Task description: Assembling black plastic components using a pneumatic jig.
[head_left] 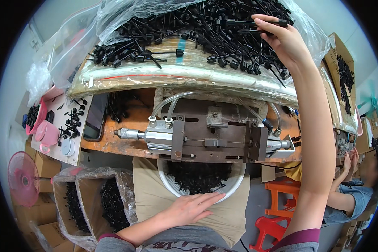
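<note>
My right hand (289, 42) is stretched out over the far pile of black plastic parts (214, 35), thin rods with thick capped ends. Its thumb and fingers close on at least one black rod part (277, 22); how many they hold, I cannot tell. My left hand (191, 208) lies with fingers extended at the near rim of a white basket (170, 185) on my lap. Small black pieces (197, 176) fill the basket. Between my hands and the pile stands a metal clamping fixture (195, 152) with a small grey block (214, 143) at its middle.
Air cylinders (158, 140) and clear hoses (166, 103) flank the fixture. Leftward are a phone (95, 116), a pink cup (46, 133), boxes of black parts (113, 206) and a pink fan (24, 179). Rightward are stools (277, 203) and another person at work (348, 201).
</note>
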`<state>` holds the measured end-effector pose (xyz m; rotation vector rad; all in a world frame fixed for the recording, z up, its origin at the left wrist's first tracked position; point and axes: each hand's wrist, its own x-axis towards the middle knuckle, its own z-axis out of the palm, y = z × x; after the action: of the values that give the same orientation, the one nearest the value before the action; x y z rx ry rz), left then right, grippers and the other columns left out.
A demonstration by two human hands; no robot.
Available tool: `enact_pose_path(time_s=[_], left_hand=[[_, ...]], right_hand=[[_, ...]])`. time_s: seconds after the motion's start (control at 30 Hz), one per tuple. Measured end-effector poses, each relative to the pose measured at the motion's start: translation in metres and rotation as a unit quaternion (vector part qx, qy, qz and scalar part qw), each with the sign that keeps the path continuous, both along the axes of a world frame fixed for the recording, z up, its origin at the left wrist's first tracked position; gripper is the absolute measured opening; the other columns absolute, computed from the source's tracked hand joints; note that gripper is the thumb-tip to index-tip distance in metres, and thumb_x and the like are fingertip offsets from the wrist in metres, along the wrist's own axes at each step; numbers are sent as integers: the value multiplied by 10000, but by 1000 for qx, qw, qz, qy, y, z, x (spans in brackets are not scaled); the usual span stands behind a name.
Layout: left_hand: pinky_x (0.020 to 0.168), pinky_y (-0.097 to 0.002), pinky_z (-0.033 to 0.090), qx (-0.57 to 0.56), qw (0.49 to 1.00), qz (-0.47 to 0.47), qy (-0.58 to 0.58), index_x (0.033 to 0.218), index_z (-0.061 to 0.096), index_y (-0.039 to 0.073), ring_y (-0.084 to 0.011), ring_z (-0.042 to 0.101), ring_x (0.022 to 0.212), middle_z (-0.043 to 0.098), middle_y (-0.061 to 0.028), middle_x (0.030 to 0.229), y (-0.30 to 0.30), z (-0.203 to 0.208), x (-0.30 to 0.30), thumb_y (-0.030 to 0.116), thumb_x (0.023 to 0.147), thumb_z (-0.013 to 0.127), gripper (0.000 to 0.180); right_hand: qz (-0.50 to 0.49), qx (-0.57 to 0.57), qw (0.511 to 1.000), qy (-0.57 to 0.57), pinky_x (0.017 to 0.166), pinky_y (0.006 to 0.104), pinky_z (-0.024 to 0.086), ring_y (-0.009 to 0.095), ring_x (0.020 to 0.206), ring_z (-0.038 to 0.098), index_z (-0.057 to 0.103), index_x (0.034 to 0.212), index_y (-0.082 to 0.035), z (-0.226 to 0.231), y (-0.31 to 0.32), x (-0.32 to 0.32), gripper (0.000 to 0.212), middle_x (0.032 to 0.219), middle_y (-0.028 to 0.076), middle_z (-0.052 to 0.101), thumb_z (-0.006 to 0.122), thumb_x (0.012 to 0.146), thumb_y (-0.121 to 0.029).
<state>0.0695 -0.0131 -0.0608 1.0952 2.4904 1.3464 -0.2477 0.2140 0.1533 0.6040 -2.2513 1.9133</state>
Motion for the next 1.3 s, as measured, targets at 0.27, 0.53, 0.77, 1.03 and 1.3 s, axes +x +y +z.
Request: enact_pose_path(time_s=[0.27,0.53,0.77,1.03,1.3], left_hand=[[768,-287,579,201,974,104,18,1374,479,-3,-198,682,922,576,-178,1297,-13,49,-26,66,812,741,624],[784,-311,582,299,936,142,-120,1223,605,-45,-232,657,971,558,-213,1265,-24,91,-52,-6,756,776,499],[733,-274,570,294,942,123,-100,999,720,-48,-221,672,891,642,-205,1089,-23,93,-48,-77,667,789,341],[854,-335,554,308,936,165,-48,1081,692,-48,-253,668,1021,667,-174,1142,-23,87,-47,-82,702,754,386],[946,-368,505,102,976,157,109,1126,677,-18,-308,634,1079,608,-193,1239,-3,61,-51,4,709,770,428]], right_hand=[[25,-95,994,-48,708,220,474,95,840,591,679,1079,20,-30,-22,111,262,942,40,665,709,862,-124],[58,-203,933,-290,673,223,479,85,787,600,656,1036,17,-100,-42,242,185,928,48,653,696,871,-55],[55,-351,883,-306,618,234,441,107,698,537,614,1032,46,-121,-34,267,143,1069,146,600,626,906,-21],[-39,-463,843,-271,599,230,371,86,664,442,561,1111,12,-129,-35,283,175,1128,132,576,568,965,-83],[-112,-447,848,-262,505,194,286,41,542,377,561,1082,-16,-134,-30,288,181,828,50,601,533,1006,-178]])
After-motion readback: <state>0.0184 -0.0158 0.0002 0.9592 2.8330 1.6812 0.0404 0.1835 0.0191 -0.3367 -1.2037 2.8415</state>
